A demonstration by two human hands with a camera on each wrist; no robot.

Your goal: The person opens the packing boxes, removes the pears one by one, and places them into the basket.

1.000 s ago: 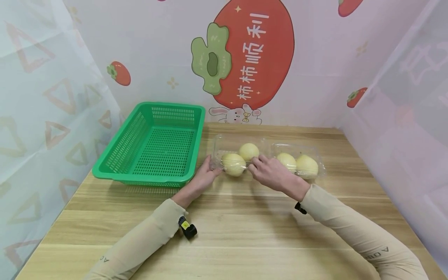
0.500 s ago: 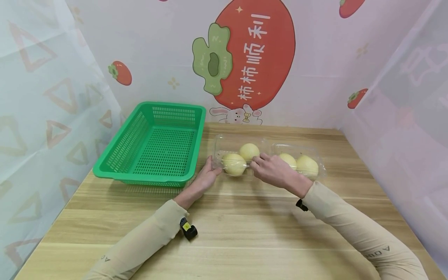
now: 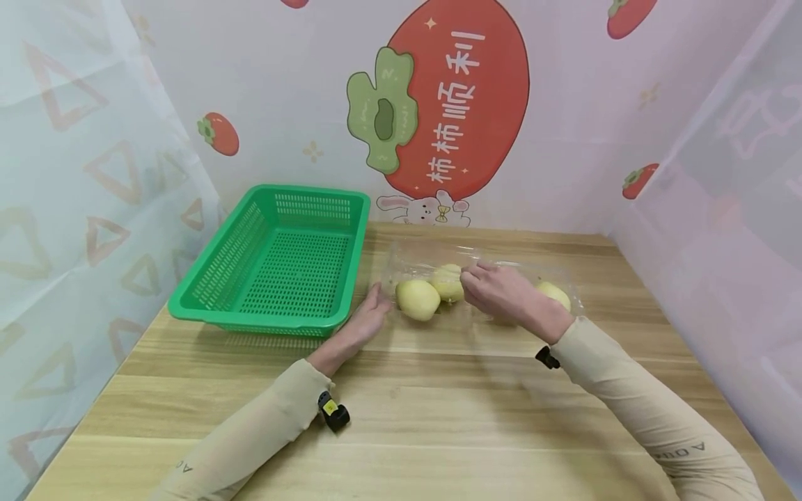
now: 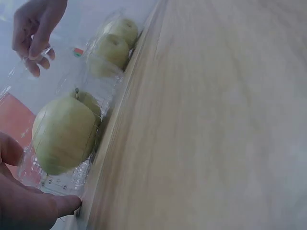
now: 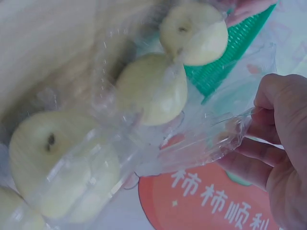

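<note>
A clear plastic clamshell box (image 3: 401, 268) holds two pale yellow pears, one in front (image 3: 417, 300) and one behind it (image 3: 447, 282). My left hand (image 3: 366, 316) holds the box at its left end, thumb and fingers on either side of the corner in the left wrist view. My right hand (image 3: 501, 292) pinches the edge of the box's lid (image 5: 225, 139) between thumb and fingers, raised above the pears. A second clear box (image 3: 573, 282) stands to the right, with a pear (image 3: 554, 296) showing; my right hand hides part of it in the head view.
A green plastic basket (image 3: 269, 323) with slotted sides stands at the left, close to my left hand. The wooden table (image 3: 401, 417) reaches forward to a printed backdrop (image 3: 564, 139), and printed sheets (image 3: 94, 209) hang along both sides.
My right hand has moved slightly up and to the right, pulling the lid's edge up off the front pear. My left hand stays at the box's left end.
</note>
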